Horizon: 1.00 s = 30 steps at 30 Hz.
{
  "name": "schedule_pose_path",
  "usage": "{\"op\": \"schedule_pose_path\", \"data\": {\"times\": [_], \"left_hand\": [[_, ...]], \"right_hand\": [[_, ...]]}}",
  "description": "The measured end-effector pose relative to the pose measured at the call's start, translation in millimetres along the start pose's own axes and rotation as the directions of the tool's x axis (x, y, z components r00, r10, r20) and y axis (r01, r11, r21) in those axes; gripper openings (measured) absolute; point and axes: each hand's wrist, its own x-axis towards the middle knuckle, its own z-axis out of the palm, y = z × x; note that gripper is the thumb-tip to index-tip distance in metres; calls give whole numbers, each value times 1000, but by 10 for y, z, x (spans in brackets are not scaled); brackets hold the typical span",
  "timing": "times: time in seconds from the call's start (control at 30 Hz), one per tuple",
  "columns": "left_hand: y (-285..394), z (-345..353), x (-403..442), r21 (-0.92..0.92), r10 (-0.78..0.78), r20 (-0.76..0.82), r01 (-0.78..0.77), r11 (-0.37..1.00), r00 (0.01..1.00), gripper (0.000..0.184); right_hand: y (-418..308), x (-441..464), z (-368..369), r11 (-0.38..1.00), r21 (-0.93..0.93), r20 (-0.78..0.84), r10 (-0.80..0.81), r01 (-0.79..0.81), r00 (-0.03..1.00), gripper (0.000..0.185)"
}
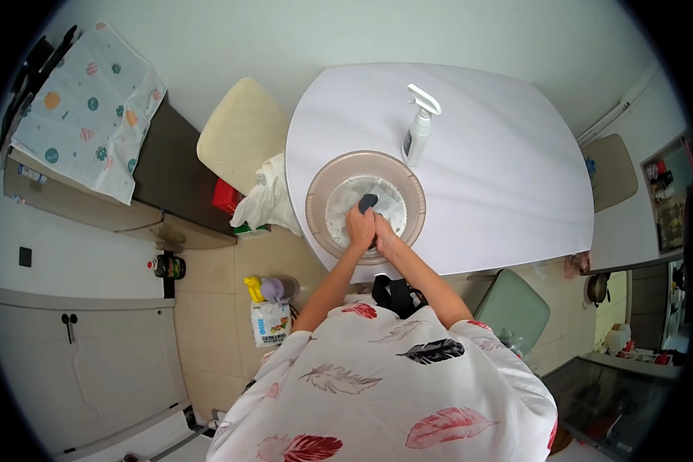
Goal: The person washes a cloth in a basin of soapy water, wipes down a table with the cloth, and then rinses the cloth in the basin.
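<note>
A round beige plastic basin [321, 162] stands near the front left edge of the table, with whitish, sudsy water [339, 204] in it. Over the water, my left hand [359, 226] is closed around a small dark grey cloth [368, 202], sock-like in size, whose upper end sticks out past the fingers. Close against it, my right hand [383, 233] is also closed on the cloth, lower down, where a dark bit shows between the palms. Most of the cloth is hidden by the hands. A white spray bottle [417, 138] stands upright behind the basin to the right.
The white-covered table [508, 162] extends to the right. A cream chair [242, 131] with white fabric [269, 196] is at its left, and a green stool [513, 308] at the front right. A purple-lidded container [276, 289] and a white printed bag [271, 323] are on the floor.
</note>
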Motion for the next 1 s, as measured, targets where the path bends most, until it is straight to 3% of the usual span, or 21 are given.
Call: {"op": "schedule_pose_path", "data": {"times": [0.07, 0.13, 0.2, 0.23, 0.27, 0.3, 0.33, 0.4, 0.47, 0.5, 0.53, 0.57, 0.6, 0.63, 0.67, 0.73, 0.77, 0.8, 0.87, 0.9, 1.0], "left_hand": [[-116, 28, -8, -20, -40, -33, 39, 999, 999, 26], [-99, -9, 1, -47, -191, 65, 194, 980, 980, 34], [-277, 78, 8, -142, -173, 30, 175, 974, 984, 39], [-300, 96, 41, -236, -158, -4, 153, 960, 987, 47], [-334, 108, 67, -237, -156, -6, 150, 960, 988, 47], [-311, 95, 79, -432, -223, 29, 214, 876, 974, 54], [-292, 78, 90, -605, -280, 78, 269, 750, 957, 63], [-256, 1, 117, -640, -331, 121, 328, 695, 936, 71], [-199, -55, 118, -744, -387, 304, 471, 474, 870, 76], [-173, -69, 102, -796, -327, 354, 466, 386, 876, 76], [-154, -107, 100, -796, -326, 357, 468, 383, 875, 76], [-142, -168, 107, -786, -270, 512, 572, 236, 815, 73], [-117, -208, 107, -737, -188, 647, 669, 91, 739, 72], [-119, -194, 120, -738, -88, 667, 672, 63, 740, 62], [-127, -194, 114, -733, -86, 672, 677, 63, 736, 62], [25, -249, 78, -722, -127, 691, 680, -126, 711, 60], [119, -255, 55, -720, -161, 694, 678, -149, 701, 60], [-34, -189, 72, -718, -161, 696, 679, -150, 700, 60], [-499, -18, 126, -693, -212, 719, 705, -148, 662, 60], [-509, -5, 126, -714, -229, 690, 698, -59, 687, 50], [-542, 51, 133, -741, -272, 649, 671, -16, 710, 48]], "right_hand": [[22, 24, -3, 1000, -6, -25, -19, 19, 1000, 34], [51, 82, -25, 999, -13, -47, -44, 43, 998, 30], [73, 137, -53, 991, -82, -225, -126, 110, 966, 27], [49, 163, -42, 990, -81, -221, -133, 117, 966, 27], [47, 175, -50, 959, -62, -240, -285, 278, 928, 27], [44, 150, -61, 903, -49, -264, -425, 428, 866, 27], [23, 133, -80, 903, -52, -263, -424, 426, 867, 27], [-66, 139, -125, 821, -221, -243, -570, 527, 785, 28], [-111, 151, -154, 788, -308, -238, -606, 532, 759, 29], [-145, 109, -144, 661, -455, -218, -732, 597, 645, 28], [-181, 67, -137, 509, -588, -172, -838, 628, 518, 27], [-219, 28, -126, 509, -590, -175, -839, 627, 516, 27], [-270, -37, -95, 407, -641, -98, -884, 650, 457, 26], [-312, -107, -69, 301, -683, -18, -918, 666, 397, 26], [-347, -187, -47, 302, -685, -23, -919, 663, 394, 26], [-378, -300, -10, 79, -732, 237, -901, 676, 362, 25], [-363, -317, 26, -15, -750, 297, -901, 661, 316, 25], [-354, -368, 49, -14, -752, 296, -901, 659, 317, 25], [-336, -504, 92, -253, -779, 517, -777, 574, 358, 23], [-297, -489, 99, -344, -757, 579, -747, 556, 326, 27], [-234, -458, 96, -417, -728, 631, -718, 545, 293, 31]]}}
